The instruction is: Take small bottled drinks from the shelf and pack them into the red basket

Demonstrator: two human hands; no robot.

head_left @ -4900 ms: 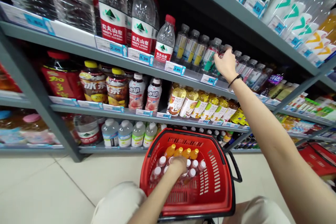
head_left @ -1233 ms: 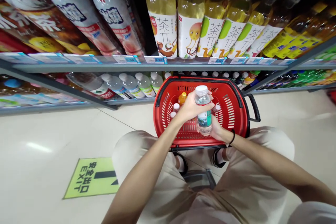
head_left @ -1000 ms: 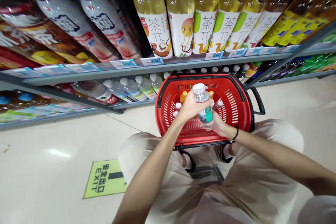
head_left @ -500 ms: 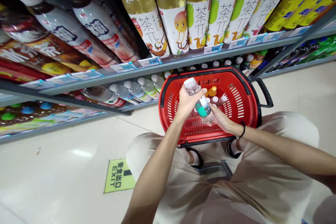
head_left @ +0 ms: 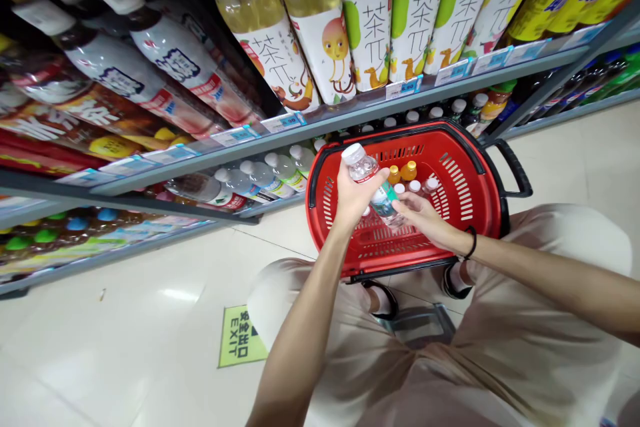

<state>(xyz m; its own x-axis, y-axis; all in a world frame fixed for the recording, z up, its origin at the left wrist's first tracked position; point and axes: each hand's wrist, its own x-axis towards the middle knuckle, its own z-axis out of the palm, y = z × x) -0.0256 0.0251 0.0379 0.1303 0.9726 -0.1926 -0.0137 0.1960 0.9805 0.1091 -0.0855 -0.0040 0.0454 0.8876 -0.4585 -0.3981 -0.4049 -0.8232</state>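
Observation:
A clear plastic water bottle (head_left: 363, 167) with a white cap and a partly green label is tilted above the red shopping basket (head_left: 483, 213). Around the upper part of the bottle wraps my left hand (head_left: 353, 195), its thumb lying across the front. My right hand (head_left: 424, 217) pinches the bottle's lower side with thumb and fingers at the label. Inside the basket stand small bottles with orange caps (head_left: 409, 171) and others with white caps (head_left: 415, 186). The bottle and my hands hide part of the basket's contents.
Large tea bottles (head_left: 373, 37) line the shelf (head_left: 345, 118) ahead, with more drinks on the low shelf beneath. The basket's black handle (head_left: 517, 170) sticks out to the right. My bent knees flank the basket. A green exit sign (head_left: 240, 340) lies on the floor.
The water bottle has turned a little between my hands, and a red band on its label now shows. My right fingers have shifted onto the label. The view has moved slightly.

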